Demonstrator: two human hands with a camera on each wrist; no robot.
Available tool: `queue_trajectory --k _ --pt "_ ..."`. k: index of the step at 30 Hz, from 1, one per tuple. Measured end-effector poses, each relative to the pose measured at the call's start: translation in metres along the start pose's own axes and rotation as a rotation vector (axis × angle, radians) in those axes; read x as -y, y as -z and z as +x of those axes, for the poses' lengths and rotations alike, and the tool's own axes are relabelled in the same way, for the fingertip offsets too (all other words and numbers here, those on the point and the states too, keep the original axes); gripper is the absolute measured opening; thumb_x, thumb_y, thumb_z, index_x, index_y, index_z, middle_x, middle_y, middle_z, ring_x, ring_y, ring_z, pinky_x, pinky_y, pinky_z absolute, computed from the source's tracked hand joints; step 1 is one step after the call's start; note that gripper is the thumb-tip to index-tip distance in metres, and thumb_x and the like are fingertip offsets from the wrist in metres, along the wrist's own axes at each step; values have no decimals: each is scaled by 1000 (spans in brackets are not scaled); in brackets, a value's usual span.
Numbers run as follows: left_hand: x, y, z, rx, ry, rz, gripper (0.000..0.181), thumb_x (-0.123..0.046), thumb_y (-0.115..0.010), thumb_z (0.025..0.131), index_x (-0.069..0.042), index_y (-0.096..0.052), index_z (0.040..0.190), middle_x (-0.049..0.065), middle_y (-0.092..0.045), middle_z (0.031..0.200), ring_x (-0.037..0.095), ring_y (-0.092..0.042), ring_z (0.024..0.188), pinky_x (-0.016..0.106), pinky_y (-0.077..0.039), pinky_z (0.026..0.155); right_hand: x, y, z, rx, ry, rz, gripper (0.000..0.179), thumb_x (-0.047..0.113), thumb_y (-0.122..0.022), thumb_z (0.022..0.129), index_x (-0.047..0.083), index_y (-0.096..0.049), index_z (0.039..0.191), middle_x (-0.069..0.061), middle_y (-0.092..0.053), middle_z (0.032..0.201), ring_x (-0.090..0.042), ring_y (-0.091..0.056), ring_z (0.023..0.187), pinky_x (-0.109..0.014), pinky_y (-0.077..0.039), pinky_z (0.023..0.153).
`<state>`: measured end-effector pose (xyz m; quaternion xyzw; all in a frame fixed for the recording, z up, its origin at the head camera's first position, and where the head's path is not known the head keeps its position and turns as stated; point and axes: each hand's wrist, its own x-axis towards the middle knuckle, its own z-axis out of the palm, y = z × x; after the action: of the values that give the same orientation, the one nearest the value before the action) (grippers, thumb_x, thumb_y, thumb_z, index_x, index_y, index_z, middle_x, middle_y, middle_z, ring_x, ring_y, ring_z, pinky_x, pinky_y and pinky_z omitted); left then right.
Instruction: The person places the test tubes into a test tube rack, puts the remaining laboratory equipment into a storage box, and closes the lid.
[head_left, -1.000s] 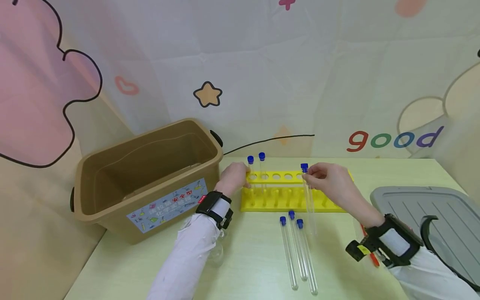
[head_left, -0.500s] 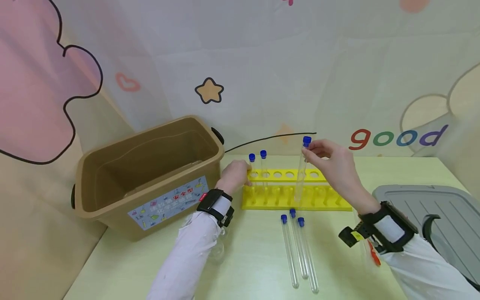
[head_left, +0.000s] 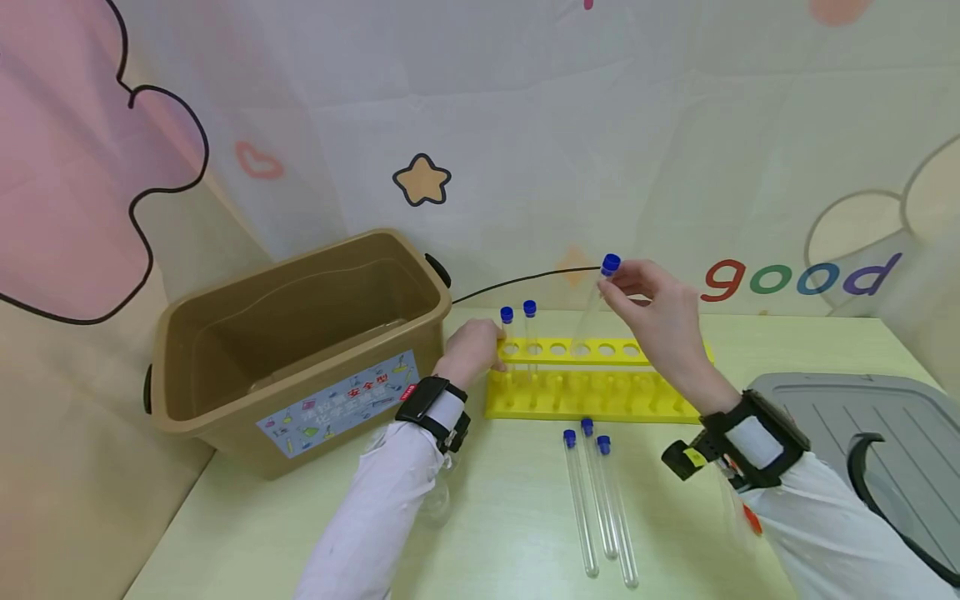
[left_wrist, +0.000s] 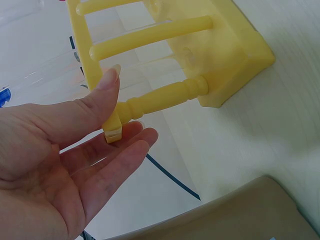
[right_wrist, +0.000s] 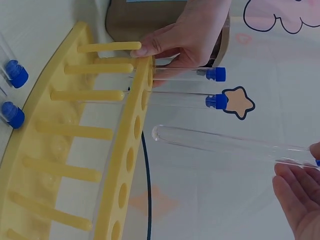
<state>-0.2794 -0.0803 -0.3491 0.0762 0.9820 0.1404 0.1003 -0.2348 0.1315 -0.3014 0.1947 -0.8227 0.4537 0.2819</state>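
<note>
My right hand [head_left: 660, 321] pinches a clear test tube [right_wrist: 215, 141] just under its blue cap, holding it tilted above the yellow test tube rack [head_left: 592, 408]. In the right wrist view the tube's rounded bottom points at the rack's top bar, a short gap away from the holes. At the rack's left end my left hand [head_left: 472, 350] grips the top bar between thumb and fingers, as the left wrist view shows closely. Two capped test tubes [right_wrist: 216, 101] stand in the rack's leftmost holes. Three more capped tubes [head_left: 592, 500] lie on the table before the rack.
A brown plastic bin [head_left: 300, 333] with a label stands left of the rack. On the right lies a grey ridged lid [head_left: 862, 450] with a black handle. A red item [head_left: 752, 521] is partly hidden under my right forearm. A printed cloth backdrop [head_left: 525, 167] hangs behind the table.
My right hand has lifted the test tube from low in front of the rack to above it, tilting it, its bottom now near the top bar. The left hand stays on the rack.
</note>
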Motion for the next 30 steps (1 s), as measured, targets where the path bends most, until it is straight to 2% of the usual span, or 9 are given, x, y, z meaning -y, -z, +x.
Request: queue_trajectory --k 4,12,30 --pt "0 0 0 3 2 4 53 -16 -72 77 -8 -54 127 7 -50 127 17 -48 101 31 -37 88 1 -7 3 6 21 36 17 8 -63 85 -2 -62 98 -9 -63 88 -18 -59 80 -16 -45 69" --pt "0 0 0 4 4 -5 53 -14 -72 77 -8 -54 126 7 -51 125 17 -48 97 31 -38 86 1 -19 7 20 37 27 16 9 -64 84 -1 -61 97 -8 -63 87 -18 -59 79 -21 -47 69" --pt "1 1 2 6 -11 20 54 -17 -72 76 -9 -54 126 6 -51 126 17 -48 106 32 -37 90 -10 -33 3 66 65 -8 16 5 -65 83 -1 -62 97 -8 -64 85 -19 -60 75 -31 -50 65"
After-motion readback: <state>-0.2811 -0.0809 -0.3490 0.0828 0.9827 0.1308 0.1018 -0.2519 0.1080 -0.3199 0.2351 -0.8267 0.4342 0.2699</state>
